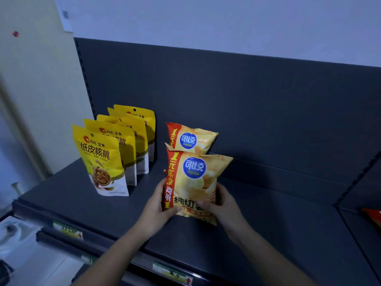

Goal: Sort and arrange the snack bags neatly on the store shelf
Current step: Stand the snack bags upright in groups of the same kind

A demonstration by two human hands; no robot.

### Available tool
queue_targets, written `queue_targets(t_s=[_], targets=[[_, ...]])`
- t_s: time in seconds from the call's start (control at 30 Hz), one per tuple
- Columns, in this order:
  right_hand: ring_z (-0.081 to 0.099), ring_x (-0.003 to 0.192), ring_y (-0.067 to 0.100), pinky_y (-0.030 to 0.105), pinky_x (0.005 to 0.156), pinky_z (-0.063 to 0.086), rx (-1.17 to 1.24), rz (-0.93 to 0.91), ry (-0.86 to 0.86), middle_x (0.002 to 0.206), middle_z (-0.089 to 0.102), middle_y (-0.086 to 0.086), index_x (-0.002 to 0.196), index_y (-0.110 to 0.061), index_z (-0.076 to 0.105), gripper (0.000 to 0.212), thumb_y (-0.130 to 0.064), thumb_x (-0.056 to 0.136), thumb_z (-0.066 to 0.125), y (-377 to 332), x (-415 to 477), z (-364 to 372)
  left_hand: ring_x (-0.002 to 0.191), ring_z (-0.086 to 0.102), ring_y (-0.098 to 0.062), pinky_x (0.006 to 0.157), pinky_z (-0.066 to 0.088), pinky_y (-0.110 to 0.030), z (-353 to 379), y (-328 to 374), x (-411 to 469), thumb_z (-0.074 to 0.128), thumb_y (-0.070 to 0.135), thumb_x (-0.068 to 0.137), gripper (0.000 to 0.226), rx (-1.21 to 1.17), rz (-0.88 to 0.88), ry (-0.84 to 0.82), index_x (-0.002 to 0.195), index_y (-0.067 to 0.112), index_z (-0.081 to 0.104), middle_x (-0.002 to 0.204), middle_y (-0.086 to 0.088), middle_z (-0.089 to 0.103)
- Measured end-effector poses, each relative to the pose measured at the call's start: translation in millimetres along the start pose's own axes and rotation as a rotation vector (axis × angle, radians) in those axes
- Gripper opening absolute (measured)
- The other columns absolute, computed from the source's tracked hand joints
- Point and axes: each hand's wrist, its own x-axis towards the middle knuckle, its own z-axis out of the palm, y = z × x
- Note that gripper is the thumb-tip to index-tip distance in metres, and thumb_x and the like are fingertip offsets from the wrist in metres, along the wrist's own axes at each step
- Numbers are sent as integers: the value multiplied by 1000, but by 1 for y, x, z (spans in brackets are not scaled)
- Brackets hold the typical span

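Note:
A yellow-and-red chip bag point(195, 178) with a blue round logo stands upright on the dark shelf point(78, 203). My left hand point(158, 209) grips its lower left edge and my right hand point(222, 205) grips its lower right corner. Directly behind it stands a second identical chip bag point(191, 138), close to the back panel. To the left, several yellow walnut pouches point(103, 159) stand in a front-to-back row.
The shelf's dark back panel point(247, 96) rises behind the bags. Price-tag strips point(173, 273) run along the front edge. A red-orange bag corner point(371, 215) shows on the neighbouring shelf section at the right. Pale wall lies to the left.

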Motion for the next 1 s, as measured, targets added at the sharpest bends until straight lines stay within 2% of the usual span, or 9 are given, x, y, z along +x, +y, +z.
queue_targets(t_s=[0.13,0.23,0.33,0.53,0.67,0.73,0.83,0.93,1.0], targets=[[58,111,3,22,91,50,-181,-65,-23,122,60,-10,131,-31,43,69,-9,75,77,21,9,8,110,57,1,93,52,-31,-12,-10,13,70,12,82,69,76,9,40,132,38,30,124,11,56],[51,116,-7,12,91,44,-230,-157,37,127,53,-19,123,-43,41,67,-5,78,73,33,13,17,119,52,2,96,49,-28,-17,-15,18,69,26,84,72,137,52,4,142,33,26,132,18,50],[46,124,-1,19,103,40,-302,-232,119,133,51,-15,126,-44,39,70,-1,80,69,39,24,26,123,42,11,97,40,-11,-22,-20,23,67,31,84,76,195,105,19,144,34,21,134,33,39],[42,128,4,25,108,35,-383,-237,288,135,47,-8,130,-39,34,70,-2,81,68,42,42,39,124,35,18,94,31,0,-26,-25,46,63,33,87,72,239,165,-11,133,54,13,134,35,32],[42,125,-6,9,101,35,-407,-224,278,136,48,-13,136,-33,36,67,-6,80,60,42,39,47,126,42,6,102,40,-18,-27,-35,54,63,44,85,68,254,172,-39,140,39,25,137,16,45],[43,121,-12,3,95,34,-413,-205,300,133,48,-18,133,-39,34,72,4,80,57,40,38,48,128,43,-4,104,43,-34,-27,-43,56,55,59,81,76,302,185,-54,144,28,26,141,9,45],[44,115,-17,-1,89,33,-451,-158,331,126,48,-23,124,-47,32,72,7,82,54,39,34,50,127,45,-9,101,43,-41,-27,-44,54,52,61,81,80,336,213,-64,145,24,24,140,7,46],[52,115,-1,7,92,40,-492,-104,330,118,55,-17,127,-37,34,63,4,83,54,37,28,54,122,49,-15,98,43,-43,-28,-45,51,53,58,78,81,382,225,-39,144,19,28,135,2,50],[52,117,11,28,101,45,-536,-74,332,118,58,-11,137,-33,31,65,-10,81,56,36,25,57,122,48,-17,99,42,-40,-29,-44,49,57,50,75,82,392,217,-37,144,18,28,134,0,50]])
